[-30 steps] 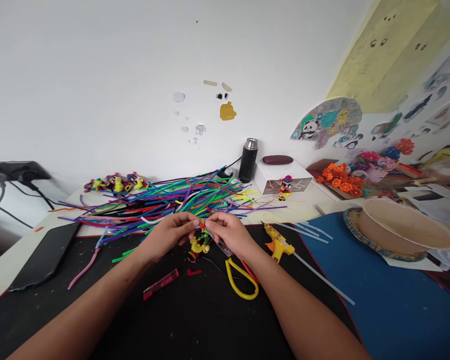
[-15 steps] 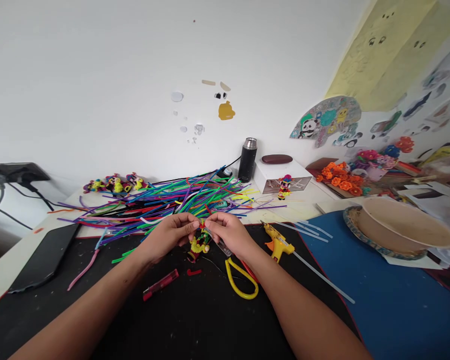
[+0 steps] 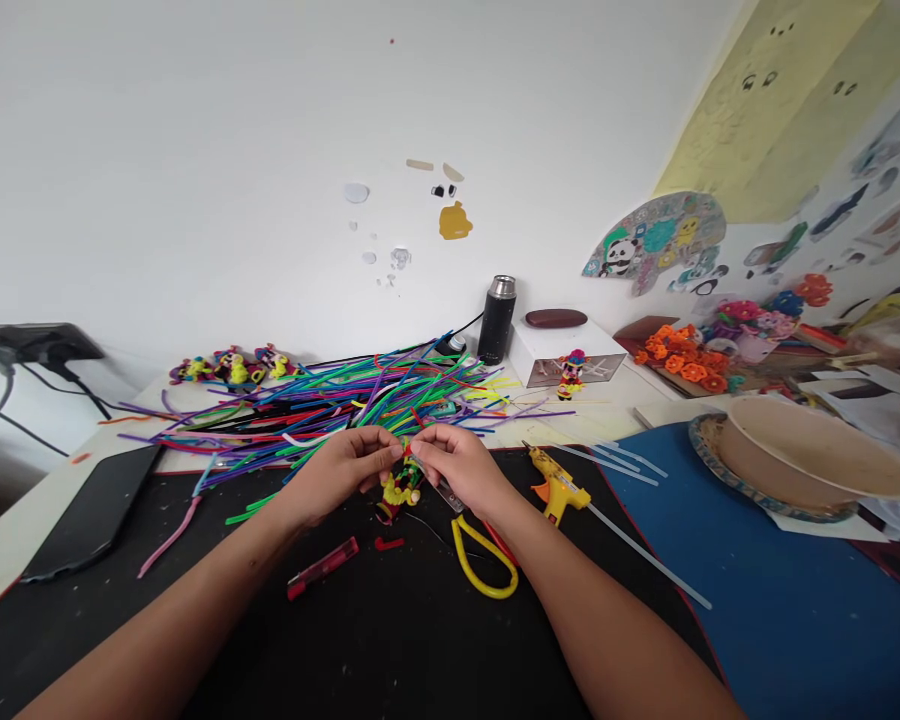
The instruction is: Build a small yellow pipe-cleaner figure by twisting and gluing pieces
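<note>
My left hand (image 3: 352, 468) and my right hand (image 3: 461, 468) meet over the black mat, thumbs and forefingers pinched at the top of a small figure (image 3: 399, 495). It is yellow, green and red, apparently of pipe cleaners. Fingers partly hide its upper end, where a red piece shows. Under my right hand lie scissors (image 3: 487, 592) with a yellow handle loop, the blades mostly covered. Nearer to me are a slim red tool (image 3: 322, 567) and a short red piece (image 3: 388, 544).
Behind my hands spreads a heap of coloured pipe cleaners (image 3: 375, 395). A yellow glue gun (image 3: 559, 485) with a clear glue stick lies at right. A black flask (image 3: 497, 320), a white box (image 3: 529, 345), finished figures (image 3: 232, 366), a phone-like black slab (image 3: 94, 510) and a bowl (image 3: 810, 455) stand around.
The view has shifted very slightly. Both hands keep nearly the same pinch on the figure, and nothing else has visibly moved.
</note>
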{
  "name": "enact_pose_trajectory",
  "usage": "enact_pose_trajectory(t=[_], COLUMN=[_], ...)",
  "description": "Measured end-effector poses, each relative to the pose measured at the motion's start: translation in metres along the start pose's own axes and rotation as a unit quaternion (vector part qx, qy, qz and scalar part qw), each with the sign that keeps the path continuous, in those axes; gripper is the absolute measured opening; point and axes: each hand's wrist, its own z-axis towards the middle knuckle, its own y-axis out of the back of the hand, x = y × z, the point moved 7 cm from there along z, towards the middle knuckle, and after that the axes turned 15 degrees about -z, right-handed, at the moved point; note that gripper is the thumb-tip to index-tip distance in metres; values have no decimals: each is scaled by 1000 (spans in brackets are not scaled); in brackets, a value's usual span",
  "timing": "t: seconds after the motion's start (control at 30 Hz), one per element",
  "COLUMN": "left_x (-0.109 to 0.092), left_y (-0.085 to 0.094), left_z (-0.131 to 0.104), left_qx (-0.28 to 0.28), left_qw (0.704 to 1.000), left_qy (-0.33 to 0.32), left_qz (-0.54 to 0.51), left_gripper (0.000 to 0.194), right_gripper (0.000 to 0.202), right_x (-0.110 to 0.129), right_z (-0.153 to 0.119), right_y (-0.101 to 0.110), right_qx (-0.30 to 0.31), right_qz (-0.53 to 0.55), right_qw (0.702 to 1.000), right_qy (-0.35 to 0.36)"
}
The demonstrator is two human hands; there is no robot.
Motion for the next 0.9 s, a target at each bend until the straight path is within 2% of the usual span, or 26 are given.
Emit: enact_pose_trajectory(t=[0.2,0.43,0.9], left_x=[-1,2,3], left_y=[3,5,4], left_z=[0,1,1], left_qx=[-16,-15,-12], left_qw=[1000,1000,1000], left_qy=[-8,-9,2], left_qz=[-15,-21,21], left_gripper=[50,50,53], right_gripper=[34,34,18], right_x=[0,1,0], right_z=[0,0,1], right_y=[5,1,-1], right_qx=[-31,-12,-13], right_qz=[16,25,-27], right_qw=[999,1000,999], right_qy=[2,4,26])
